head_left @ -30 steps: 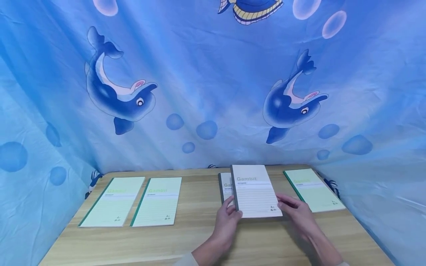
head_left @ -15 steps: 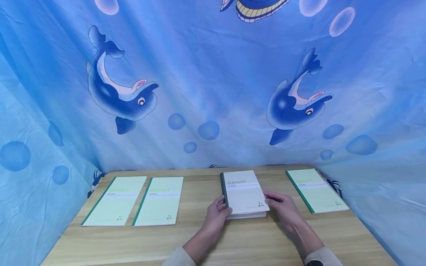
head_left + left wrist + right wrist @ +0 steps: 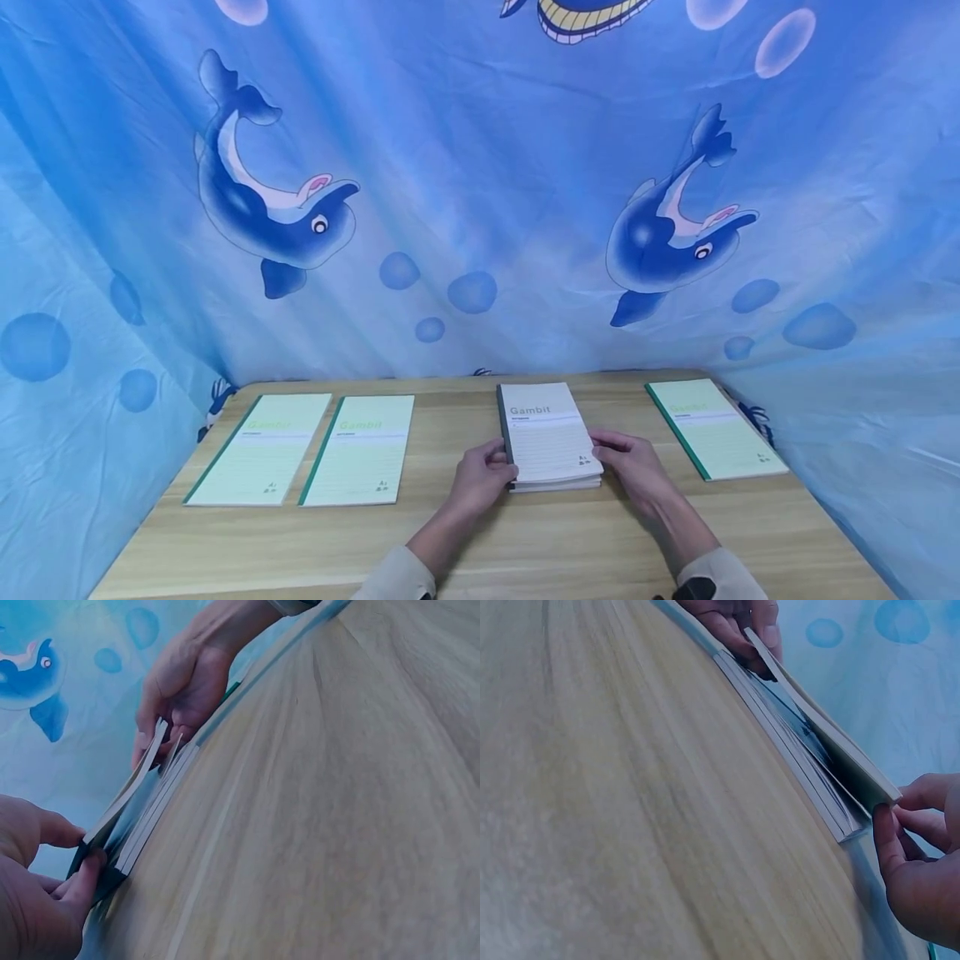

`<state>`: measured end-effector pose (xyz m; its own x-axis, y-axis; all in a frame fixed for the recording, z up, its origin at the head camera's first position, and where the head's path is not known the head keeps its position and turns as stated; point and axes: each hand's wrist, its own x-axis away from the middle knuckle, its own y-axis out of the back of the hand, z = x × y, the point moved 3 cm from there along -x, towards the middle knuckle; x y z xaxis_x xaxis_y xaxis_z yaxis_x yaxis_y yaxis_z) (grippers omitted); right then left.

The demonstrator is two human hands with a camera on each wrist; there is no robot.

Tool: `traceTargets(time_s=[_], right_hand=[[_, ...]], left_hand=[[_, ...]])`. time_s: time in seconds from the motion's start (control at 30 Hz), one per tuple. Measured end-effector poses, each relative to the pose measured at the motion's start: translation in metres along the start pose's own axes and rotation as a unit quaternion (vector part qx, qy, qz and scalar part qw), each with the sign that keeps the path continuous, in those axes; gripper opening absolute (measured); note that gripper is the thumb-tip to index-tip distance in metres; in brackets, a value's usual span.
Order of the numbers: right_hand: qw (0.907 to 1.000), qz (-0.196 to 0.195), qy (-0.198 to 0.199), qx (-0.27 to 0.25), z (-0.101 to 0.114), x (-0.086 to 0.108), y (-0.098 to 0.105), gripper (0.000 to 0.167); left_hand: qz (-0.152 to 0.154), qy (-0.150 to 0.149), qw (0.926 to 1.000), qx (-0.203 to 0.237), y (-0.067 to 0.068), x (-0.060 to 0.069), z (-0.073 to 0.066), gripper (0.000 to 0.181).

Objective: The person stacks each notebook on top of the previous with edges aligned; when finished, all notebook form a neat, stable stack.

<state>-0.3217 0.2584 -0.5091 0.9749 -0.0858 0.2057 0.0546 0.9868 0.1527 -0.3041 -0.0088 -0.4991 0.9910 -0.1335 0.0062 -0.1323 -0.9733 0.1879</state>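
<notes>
A white notebook [image 3: 547, 433] with a dark grey spine and "Gambit" on its cover lies over a small stack of similar notebooks [image 3: 784, 754], right of the table's middle. My left hand [image 3: 478, 482] pinches its spine side near the front corner between thumb and fingers. At the opposite edge, my right hand [image 3: 634, 472] pinches the front right corner. Both wrist views show the held notebook [image 3: 825, 720] tilted, with a gap between it and the stack below. How many notebooks lie underneath is hard to tell.
Two pale green notebooks [image 3: 258, 450] with green spines lie side by side on the left of the wooden table [image 3: 315, 542]. Another green notebook [image 3: 716, 429] lies at the right, beyond my right hand. A blue dolphin-print curtain [image 3: 480, 183] hangs behind the table.
Both hands brought the grey-spined notebook left and down, from beside and above the other grey-spined one to over it. The stack's edges now look nearly lined up. The green notebooks stayed put.
</notes>
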Motion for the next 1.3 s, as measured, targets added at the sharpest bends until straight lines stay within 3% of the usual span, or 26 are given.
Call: traceTargets(time_s=[0.43, 0.67, 1.0, 1.3], right_hand=[[0.9989, -0.008, 0.025, 0.038, -0.004, 0.001, -0.004, 0.04], [0.9959, -0.011, 0.053, 0.073, -0.004, 0.003, -0.003, 0.04], [0.9834, -0.028, 0.085, 0.158, -0.001, 0.006, -0.006, 0.035], [0.9843, -0.015, 0.087, 0.153, 0.0, 0.006, -0.005, 0.036]], left_hand=[[-0.035, -0.053, 0.9937, -0.093, -0.001, -0.001, 0.001, 0.061], [-0.033, -0.057, 0.9933, -0.095, -0.001, -0.002, 0.006, 0.061], [-0.014, -0.057, 0.9912, -0.119, 0.002, -0.002, 0.008, 0.057], [-0.02, -0.055, 0.9918, -0.114, 0.002, -0.003, 0.01, 0.056]])
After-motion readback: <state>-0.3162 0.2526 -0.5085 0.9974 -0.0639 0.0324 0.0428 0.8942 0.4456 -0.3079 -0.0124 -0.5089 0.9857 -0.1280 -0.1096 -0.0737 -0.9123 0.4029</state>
